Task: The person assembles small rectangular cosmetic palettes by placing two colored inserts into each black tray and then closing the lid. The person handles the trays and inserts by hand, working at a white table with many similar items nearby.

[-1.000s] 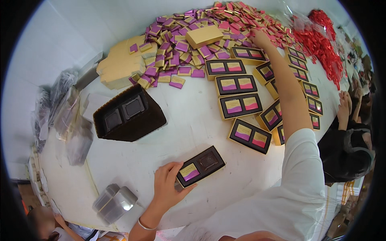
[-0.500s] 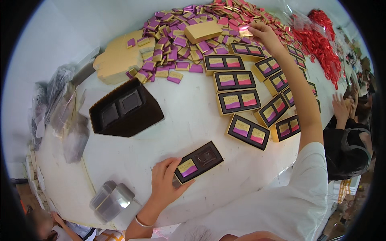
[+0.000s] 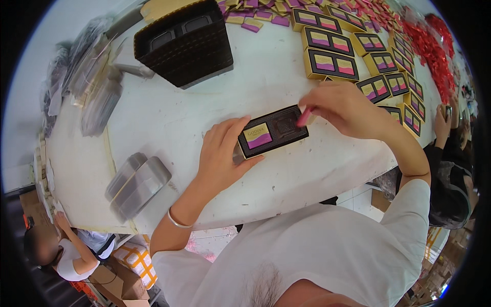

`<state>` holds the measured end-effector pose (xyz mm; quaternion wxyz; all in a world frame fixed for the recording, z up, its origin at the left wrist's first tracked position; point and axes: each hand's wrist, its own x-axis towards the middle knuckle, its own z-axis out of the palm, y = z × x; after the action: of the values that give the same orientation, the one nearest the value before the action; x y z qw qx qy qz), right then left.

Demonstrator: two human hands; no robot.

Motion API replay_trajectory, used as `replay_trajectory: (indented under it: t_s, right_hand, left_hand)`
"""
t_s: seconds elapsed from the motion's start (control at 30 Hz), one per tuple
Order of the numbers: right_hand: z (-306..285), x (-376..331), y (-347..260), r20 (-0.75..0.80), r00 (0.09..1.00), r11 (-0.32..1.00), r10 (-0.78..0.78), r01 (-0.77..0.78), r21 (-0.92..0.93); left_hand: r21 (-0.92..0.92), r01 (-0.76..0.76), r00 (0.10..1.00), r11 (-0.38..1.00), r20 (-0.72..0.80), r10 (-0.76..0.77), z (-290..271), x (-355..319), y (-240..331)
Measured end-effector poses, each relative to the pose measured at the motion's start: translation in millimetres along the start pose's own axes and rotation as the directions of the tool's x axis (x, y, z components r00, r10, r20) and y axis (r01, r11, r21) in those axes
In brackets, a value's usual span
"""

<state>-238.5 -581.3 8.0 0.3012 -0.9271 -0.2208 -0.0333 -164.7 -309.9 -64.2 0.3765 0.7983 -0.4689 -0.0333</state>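
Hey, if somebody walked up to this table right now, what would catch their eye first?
Probably the two hands at the middle of the white table: the left hand steadies a dark two-slot box tray while the right hand brings a pink wrapped piece to it. Behind, rows of filled gold-edged boxes run toward a red heap.

A dark rectangular tray lies on the white table, holding one flat packet with a gold-and-purple wrapper in its left slot; the right slot is bare. A small pink packet sits just at the tray's right end. Beyond, rows of gold-rimmed trays each hold two packets, purple-gold and pink-gold. Loose purple and gold packets are heaped at the far edge, red ones at far right. A stack of empty dark trays stands far left. Clear plastic lids lie near left.
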Motion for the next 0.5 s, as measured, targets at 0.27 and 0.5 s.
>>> replay_trajectory:
  t_s: [0.27, 0.5]
  right_hand:
    - [33.1, 16.5, -20.8, 0.002, 0.979, 0.969, -0.202, 0.200, -0.145]
    - [50.5, -4.3, 1.6, -0.062, 0.985, 0.970, -0.161, 0.146, -0.195]
  left_hand:
    - [-0.003, -0.022, 1.000, 1.000, -0.001, 0.022, 1.9, 0.3, -2.8]
    - [0.020, 0.017, 0.999, 1.000, 0.027, -0.018, 0.3, -1.0, 0.6]
